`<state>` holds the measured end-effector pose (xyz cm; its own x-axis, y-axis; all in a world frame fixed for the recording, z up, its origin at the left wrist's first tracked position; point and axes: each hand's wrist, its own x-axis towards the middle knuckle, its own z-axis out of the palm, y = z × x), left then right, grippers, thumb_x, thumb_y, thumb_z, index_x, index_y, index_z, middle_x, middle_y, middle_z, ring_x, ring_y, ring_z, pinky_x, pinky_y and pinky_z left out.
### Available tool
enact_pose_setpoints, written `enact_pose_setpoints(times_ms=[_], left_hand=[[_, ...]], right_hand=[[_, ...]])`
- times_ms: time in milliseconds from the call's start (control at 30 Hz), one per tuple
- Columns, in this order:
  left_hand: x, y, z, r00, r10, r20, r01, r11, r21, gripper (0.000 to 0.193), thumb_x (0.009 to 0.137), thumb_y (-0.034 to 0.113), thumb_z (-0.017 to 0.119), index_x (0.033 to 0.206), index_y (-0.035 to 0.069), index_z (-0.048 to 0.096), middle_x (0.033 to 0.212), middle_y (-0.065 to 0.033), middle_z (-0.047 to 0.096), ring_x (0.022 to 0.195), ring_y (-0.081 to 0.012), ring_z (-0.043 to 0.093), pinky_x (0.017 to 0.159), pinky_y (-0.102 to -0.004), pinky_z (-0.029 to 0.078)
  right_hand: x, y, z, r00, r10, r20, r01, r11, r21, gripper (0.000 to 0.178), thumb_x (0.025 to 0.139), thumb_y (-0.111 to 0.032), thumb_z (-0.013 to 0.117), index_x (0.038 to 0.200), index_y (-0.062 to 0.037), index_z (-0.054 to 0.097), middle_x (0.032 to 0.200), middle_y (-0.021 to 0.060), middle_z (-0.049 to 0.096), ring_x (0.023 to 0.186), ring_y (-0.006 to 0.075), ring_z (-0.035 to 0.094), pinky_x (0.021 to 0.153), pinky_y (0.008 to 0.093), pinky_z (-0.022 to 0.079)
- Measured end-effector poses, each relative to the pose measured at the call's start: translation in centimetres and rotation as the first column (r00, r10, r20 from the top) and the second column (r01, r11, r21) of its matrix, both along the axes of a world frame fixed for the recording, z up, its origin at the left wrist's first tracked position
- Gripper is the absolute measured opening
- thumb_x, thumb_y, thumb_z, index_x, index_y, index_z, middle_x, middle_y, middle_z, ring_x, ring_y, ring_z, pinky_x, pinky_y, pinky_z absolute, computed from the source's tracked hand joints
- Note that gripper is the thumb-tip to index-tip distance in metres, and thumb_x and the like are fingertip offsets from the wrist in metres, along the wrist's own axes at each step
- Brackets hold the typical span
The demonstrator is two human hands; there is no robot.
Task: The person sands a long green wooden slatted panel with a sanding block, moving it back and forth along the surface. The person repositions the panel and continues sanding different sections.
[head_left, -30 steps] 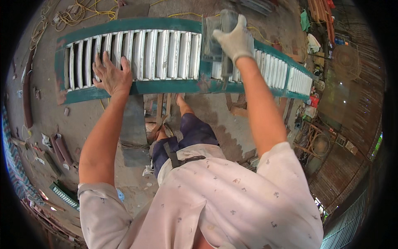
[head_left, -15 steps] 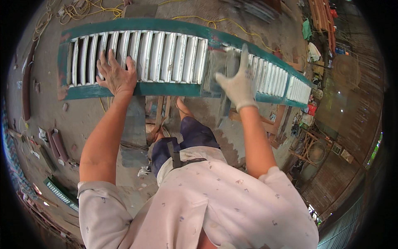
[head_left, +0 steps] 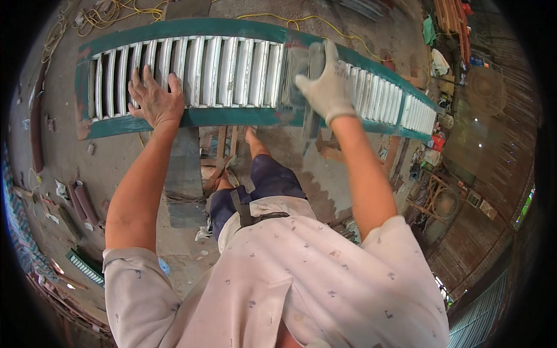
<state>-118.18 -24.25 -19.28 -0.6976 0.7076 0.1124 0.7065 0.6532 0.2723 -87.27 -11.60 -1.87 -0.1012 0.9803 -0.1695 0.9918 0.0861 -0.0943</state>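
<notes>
A long louvered shutter panel (head_left: 232, 119) with a dark green frame and pale, silvery slats lies crosswise in front of me. My bare left hand (head_left: 156, 101) rests on its near edge and slats toward the left end, fingers spread and holding nothing. On my right hand (head_left: 328, 90) is a pale work glove. It presses over the green crosspiece in the panel's middle, thumb to the left and a finger pointing away from me. Under that hand is a flat grey strip (head_left: 311, 130), smeared by motion, jutting past the near edge; its exact kind cannot be made out.
Wooden supports (head_left: 222, 145) show beneath the panel. Yellow cable (head_left: 307, 19) snakes over the floor beyond it, with coils (head_left: 110, 14) at far left. Another green slatted piece (head_left: 85, 267) lies at lower left. Timber and clutter (head_left: 441, 191) line the right side.
My gloved right hand has moved slightly away from me and left along the crosspiece with the grey strip. The panel and my left hand sit slightly higher and farther left in view.
</notes>
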Motion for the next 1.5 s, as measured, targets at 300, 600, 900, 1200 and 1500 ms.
enact_pose_setpoints(times_ms=[300,600,900,1200,1500], left_hand=[[0.0,0.0,-0.4,1.0,-0.015,0.011,0.015,1.0,0.014,0.074,0.1,0.058,0.065,0.163,0.025,0.044,0.176,-0.0055,0.03,0.164,-0.0305,0.025,0.124,-0.0743,0.017],[-0.1,-0.4,0.1,1.0,-0.01,0.025,0.01,1.0,-0.008,0.074,0.1,0.055,0.064,0.164,0.025,0.042,0.174,-0.0068,0.03,0.164,-0.035,0.023,0.124,-0.0753,0.018],[-0.1,-0.5,-0.6,0.999,-0.04,-0.004,0.04,0.999,0.026,0.076,0.101,0.057,0.062,0.165,0.022,0.042,0.174,-0.0079,0.03,0.165,-0.0356,0.022,0.124,-0.0758,0.018],[-0.2,0.1,-0.1,0.999,-0.033,0.012,0.033,0.999,0.042,0.074,0.101,0.057,0.061,0.165,0.022,0.043,0.176,-0.0089,0.03,0.164,-0.0359,0.024,0.125,-0.0756,0.017],[-0.1,-0.1,-0.2,1.0,-0.005,0.026,0.003,0.999,0.044,0.074,0.101,0.058,0.06,0.164,0.023,0.043,0.176,-0.0078,0.03,0.165,-0.0347,0.023,0.125,-0.0756,0.017]], right_hand=[[-3.2,7.3,2.6,0.999,0.041,0.032,-0.041,0.999,-0.026,0.096,0.081,-0.039,0.081,0.161,-0.0069,0.038,0.135,0.0324,0.067,0.129,0.0482,0.066,0.107,0.0528,0.056],[0.3,0.1,1.9,0.998,-0.009,-0.065,-0.001,0.987,-0.158,0.112,0.08,-0.037,0.084,0.172,-0.0068,0.027,0.148,0.0365,0.058,0.135,0.0496,0.061,0.116,0.0523,0.05],[0.7,2.3,-0.1,0.995,0.011,-0.103,-0.015,0.999,-0.036,0.107,0.082,-0.043,0.084,0.168,-0.0048,0.032,0.148,0.0362,0.058,0.138,0.0479,0.06,0.116,0.0521,0.05],[0.4,6.6,0.2,0.988,0.065,-0.14,-0.068,0.998,-0.017,0.103,0.079,-0.043,0.084,0.163,-0.0034,0.039,0.151,0.0319,0.059,0.135,0.0457,0.062,0.114,0.0499,0.051],[2.2,-3.6,-0.9,0.974,0.053,-0.219,-0.045,0.998,0.041,0.107,0.083,-0.041,0.085,0.167,0.0008,0.033,0.149,0.0359,0.057,0.139,0.0511,0.056,0.118,0.052,0.046]])
